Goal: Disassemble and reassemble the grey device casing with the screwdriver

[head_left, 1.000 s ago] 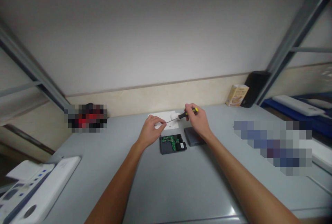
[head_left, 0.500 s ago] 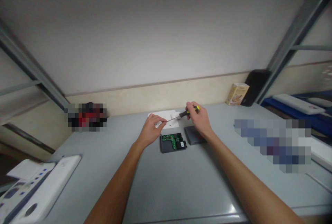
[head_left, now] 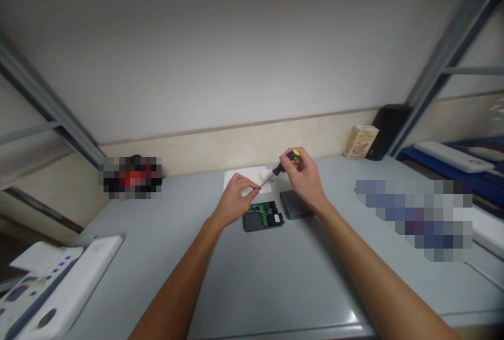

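Note:
My right hand [head_left: 302, 174] is closed round the black and yellow handle of a screwdriver [head_left: 279, 168], whose thin shaft slopes down to the left. At its tip, the thumb and forefinger of my left hand [head_left: 237, 197] are pinched together; anything between them is too small to make out. Just below lies an opened device [head_left: 254, 222] with a green circuit board showing in its dark grey casing. A flat dark grey cover [head_left: 290, 207] rests to its right, partly behind my right hand and wrist. Behind the fingers are a white sheet [head_left: 232, 176] and a small rounded white object [head_left: 263, 175].
A yellowish box [head_left: 360, 143] and a black upright object [head_left: 389, 132] stand at the back right of the grey table [head_left: 244, 287]. At the front left lies a long white device [head_left: 92, 271]. Blurred-out items sit at the left and right.
Both hands stay at the screwdriver. The tip and my left fingers have shifted slightly right and down, and the screwdriver now slopes more steeply, its handle higher.

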Action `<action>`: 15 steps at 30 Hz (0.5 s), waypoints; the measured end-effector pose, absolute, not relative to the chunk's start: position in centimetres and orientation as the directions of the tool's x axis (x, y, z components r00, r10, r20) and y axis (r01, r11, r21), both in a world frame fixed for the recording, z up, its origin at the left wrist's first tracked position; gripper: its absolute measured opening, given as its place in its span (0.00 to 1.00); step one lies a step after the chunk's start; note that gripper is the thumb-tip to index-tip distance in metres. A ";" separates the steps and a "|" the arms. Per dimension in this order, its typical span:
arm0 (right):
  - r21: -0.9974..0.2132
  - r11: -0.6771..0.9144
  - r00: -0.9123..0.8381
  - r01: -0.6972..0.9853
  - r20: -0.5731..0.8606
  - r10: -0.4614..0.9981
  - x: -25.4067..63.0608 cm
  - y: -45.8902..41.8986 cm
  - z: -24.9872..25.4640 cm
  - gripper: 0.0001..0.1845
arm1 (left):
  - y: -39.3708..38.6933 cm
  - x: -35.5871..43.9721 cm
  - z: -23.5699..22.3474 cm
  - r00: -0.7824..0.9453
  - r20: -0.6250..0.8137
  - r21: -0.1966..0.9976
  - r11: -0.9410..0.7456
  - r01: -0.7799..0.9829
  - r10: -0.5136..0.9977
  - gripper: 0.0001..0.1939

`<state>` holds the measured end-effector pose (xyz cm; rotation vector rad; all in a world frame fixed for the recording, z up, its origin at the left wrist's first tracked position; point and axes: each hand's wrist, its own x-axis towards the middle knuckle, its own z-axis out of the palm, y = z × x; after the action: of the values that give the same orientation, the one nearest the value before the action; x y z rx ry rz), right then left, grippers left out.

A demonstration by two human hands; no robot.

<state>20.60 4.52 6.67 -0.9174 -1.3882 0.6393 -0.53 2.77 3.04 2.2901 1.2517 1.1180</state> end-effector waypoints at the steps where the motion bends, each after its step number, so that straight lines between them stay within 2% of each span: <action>1: -0.834 0.533 0.119 0.140 0.549 0.827 20.7 4.5 6.7 0.16 | 2.6 -0.4 3.1 0.323 0.481 0.587 -0.573 0.572 0.815 0.05; 3: -0.822 0.543 0.155 0.173 0.567 0.809 20.9 4.4 6.8 0.16 | 2.3 -0.2 3.4 0.338 0.459 0.600 -0.568 0.563 0.821 0.07; 6: -0.809 0.541 0.201 0.231 0.583 0.787 21.4 4.3 6.7 0.17 | 1.7 -0.3 3.7 0.409 0.389 0.598 -0.564 0.569 0.826 0.20; 9: -0.800 0.527 0.187 0.287 0.586 0.788 21.7 4.1 6.5 0.16 | 1.1 -0.3 3.7 0.515 0.286 0.557 -0.578 0.597 0.808 0.29; 12: -0.789 0.520 0.130 0.326 0.583 0.802 21.5 3.8 6.4 0.14 | 0.7 -0.1 3.5 0.581 0.236 0.504 -0.609 0.612 0.779 0.34; 15: -0.769 0.518 0.085 0.374 0.585 0.807 21.2 3.3 6.4 0.13 | 0.4 0.2 3.4 0.620 0.220 0.473 -0.638 0.608 0.754 0.33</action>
<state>21.17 3.33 6.37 -1.0610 -1.5196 0.4360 0.19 0.43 3.37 2.4925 1.0911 0.5740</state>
